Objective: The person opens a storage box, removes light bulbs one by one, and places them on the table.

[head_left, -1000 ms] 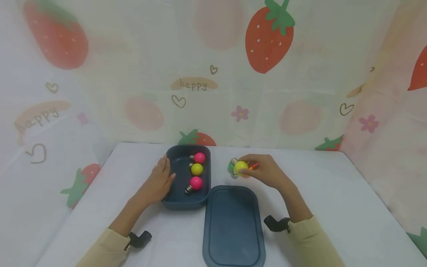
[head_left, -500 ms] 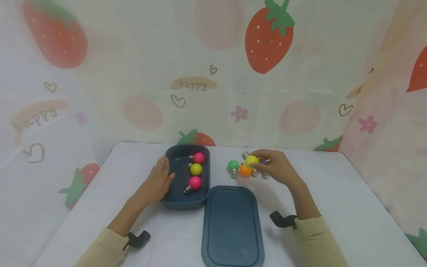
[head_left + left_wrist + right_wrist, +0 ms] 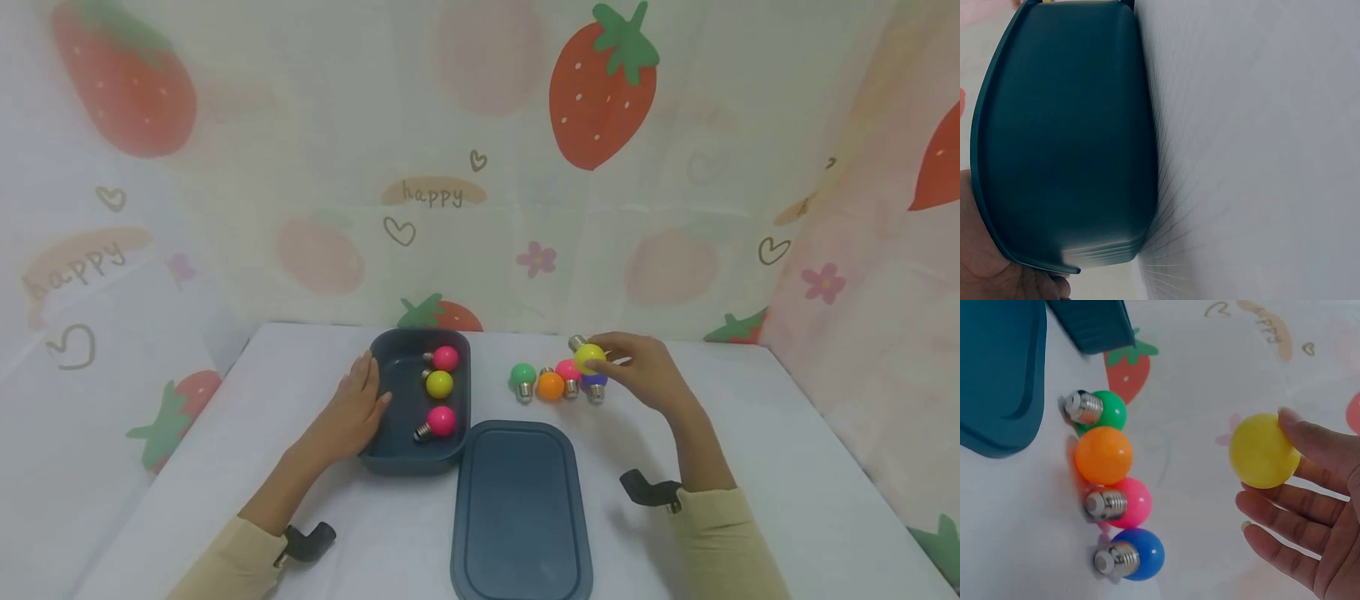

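A yellow light bulb (image 3: 590, 358) is pinched between the thumb and fingers of my right hand (image 3: 637, 367), above the table. In the right wrist view its round yellow globe (image 3: 1264, 450) faces the camera. Below and left of it a row of bulbs lies on the table: green (image 3: 1109, 411), orange (image 3: 1103, 455), pink (image 3: 1138, 503) and blue (image 3: 1149, 555). My left hand (image 3: 352, 408) rests along the left rim of a dark blue box (image 3: 416, 465). Inside the box lie a pink bulb (image 3: 446, 358), a yellow bulb (image 3: 439, 384) and another pink bulb (image 3: 442, 421).
A dark blue lid (image 3: 522, 508) lies flat in front, against the box's right front corner. The white table (image 3: 712, 433) ends at a strawberry-printed backdrop (image 3: 480, 258). Black wrist mounts stick out from both sleeves.
My right hand has moved right and slightly away with the yellow bulb, uncovering the row of bulbs beneath. My left hand has stayed at the box.
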### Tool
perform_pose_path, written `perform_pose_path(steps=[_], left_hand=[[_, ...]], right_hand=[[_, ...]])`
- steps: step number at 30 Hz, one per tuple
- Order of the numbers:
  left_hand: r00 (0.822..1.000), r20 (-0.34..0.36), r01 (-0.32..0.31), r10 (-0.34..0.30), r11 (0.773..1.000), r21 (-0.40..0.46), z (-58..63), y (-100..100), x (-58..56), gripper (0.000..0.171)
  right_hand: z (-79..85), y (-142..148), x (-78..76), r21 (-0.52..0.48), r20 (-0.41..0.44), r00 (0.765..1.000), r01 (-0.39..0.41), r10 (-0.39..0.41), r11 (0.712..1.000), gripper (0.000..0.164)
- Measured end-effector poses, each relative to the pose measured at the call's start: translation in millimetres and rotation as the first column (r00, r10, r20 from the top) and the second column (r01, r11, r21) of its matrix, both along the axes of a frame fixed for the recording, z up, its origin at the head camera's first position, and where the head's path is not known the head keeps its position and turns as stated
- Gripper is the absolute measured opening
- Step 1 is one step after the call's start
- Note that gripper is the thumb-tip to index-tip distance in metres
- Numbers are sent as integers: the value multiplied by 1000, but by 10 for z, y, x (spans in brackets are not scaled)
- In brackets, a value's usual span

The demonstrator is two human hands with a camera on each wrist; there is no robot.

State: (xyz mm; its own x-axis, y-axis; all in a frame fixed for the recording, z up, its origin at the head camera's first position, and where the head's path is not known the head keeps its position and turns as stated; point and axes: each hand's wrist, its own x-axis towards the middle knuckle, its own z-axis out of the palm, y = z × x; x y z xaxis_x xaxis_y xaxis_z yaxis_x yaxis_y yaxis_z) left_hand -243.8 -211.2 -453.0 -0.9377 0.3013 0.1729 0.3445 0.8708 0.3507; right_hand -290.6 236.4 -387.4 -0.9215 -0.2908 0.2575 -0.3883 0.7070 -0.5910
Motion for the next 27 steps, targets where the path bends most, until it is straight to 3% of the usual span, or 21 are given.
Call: perform_pose_path(steps=[20,27], left_hand=[[1000,4,5,-5,1000,8,-4,6,-8,66],[1000,1,5,-5,1000,7,1,3,-7,65]], right_hand=[[-117,424,-41,16,46,988,145,-145,989,46],[-215,496,-78,18,127,974,185,-186,983,45]])
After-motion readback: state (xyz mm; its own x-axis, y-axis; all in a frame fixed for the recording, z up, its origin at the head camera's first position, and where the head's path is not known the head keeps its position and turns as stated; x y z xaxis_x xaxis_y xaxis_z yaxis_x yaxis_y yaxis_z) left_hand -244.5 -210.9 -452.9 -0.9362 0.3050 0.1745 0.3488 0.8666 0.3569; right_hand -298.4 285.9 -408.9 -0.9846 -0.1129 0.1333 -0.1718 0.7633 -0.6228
